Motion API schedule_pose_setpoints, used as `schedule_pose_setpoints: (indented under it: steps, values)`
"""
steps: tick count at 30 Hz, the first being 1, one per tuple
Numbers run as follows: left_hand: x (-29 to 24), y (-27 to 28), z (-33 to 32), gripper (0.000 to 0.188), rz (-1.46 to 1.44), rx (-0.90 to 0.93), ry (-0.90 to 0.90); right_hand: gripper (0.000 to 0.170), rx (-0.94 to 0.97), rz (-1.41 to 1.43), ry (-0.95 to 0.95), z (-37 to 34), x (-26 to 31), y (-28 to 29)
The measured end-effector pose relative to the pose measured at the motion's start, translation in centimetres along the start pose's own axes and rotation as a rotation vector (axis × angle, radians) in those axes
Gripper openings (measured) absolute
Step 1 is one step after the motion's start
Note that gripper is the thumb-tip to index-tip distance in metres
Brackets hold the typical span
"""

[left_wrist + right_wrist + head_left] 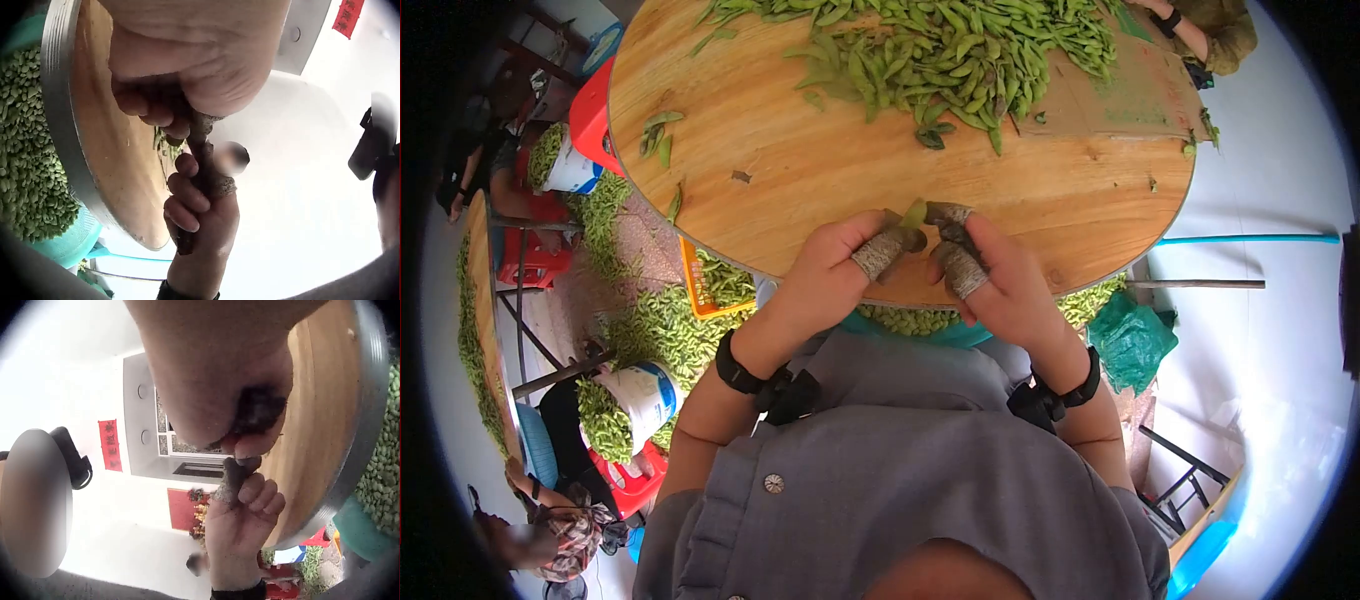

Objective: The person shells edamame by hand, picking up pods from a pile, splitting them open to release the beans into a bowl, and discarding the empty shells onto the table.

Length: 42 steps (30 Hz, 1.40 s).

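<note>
At the near edge of the round wooden table (800, 190), both hands meet over a green bean pod (914, 213). My left hand (840, 255) pinches the pod from one side, its thumb and forefinger wrapped in dark, worn covers. The right hand (1000, 270) grips the pod's other side with similarly covered fingers. Below the hands, shelled green beans (31, 144) fill a teal basin (78, 240) under the table's rim. A large heap of unshelled pods (960, 60) lies on the far part of the table. In both wrist views the pod is hidden by fingers.
Flattened cardboard (1125, 100) lies at the table's far right. Down on the left are a yellow crate (700, 290), pods spread on the floor (650, 320) and a white bucket (645, 400). A green plastic bag (1135, 340) hangs at the right. Other people sit nearby.
</note>
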<state>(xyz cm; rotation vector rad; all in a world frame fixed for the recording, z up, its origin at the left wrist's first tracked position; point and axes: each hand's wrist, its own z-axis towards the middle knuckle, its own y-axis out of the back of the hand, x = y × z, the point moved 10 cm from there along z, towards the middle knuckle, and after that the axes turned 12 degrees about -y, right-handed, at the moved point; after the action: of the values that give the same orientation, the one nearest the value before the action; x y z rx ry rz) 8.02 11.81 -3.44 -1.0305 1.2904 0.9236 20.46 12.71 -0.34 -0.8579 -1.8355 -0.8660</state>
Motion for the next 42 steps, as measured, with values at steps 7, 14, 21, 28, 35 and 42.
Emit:
schedule_pose_setpoints:
  steps: [7, 14, 21, 28, 35, 42]
  values:
    - [-2.8, -0.8, 0.1, 0.022, 0.471, 0.027, -0.313, 0.038, 0.049, -0.128, 0.033, 0.2, -1.4, -0.7]
    - [-4.5, -1.8, -0.2, 0.014, 0.657, 0.131, -0.447, 0.036, 0.266, 0.437, -0.244, -0.6, -2.2, -1.9]
    - [2.1, -3.6, -1.8, 0.023, -0.627, 0.15, 0.211, 0.029, 0.398, 0.839, -0.421, -2.1, -3.5, -3.6]
    - [1.5, -4.1, -1.7, 0.025, -0.498, 0.179, 0.15, 0.022, 0.36, 0.602, -0.35, -1.9, -2.6, -2.7]
    - [-2.0, -1.7, -0.7, 0.016, 0.571, -0.02, -0.216, 0.021, 0.213, 0.421, -0.237, 0.0, -4.0, -2.3]
    - [-4.3, -3.1, -0.6, 0.018, 0.983, 0.017, -0.566, 0.025, 0.107, 0.455, -0.193, 0.5, -3.5, -1.2]
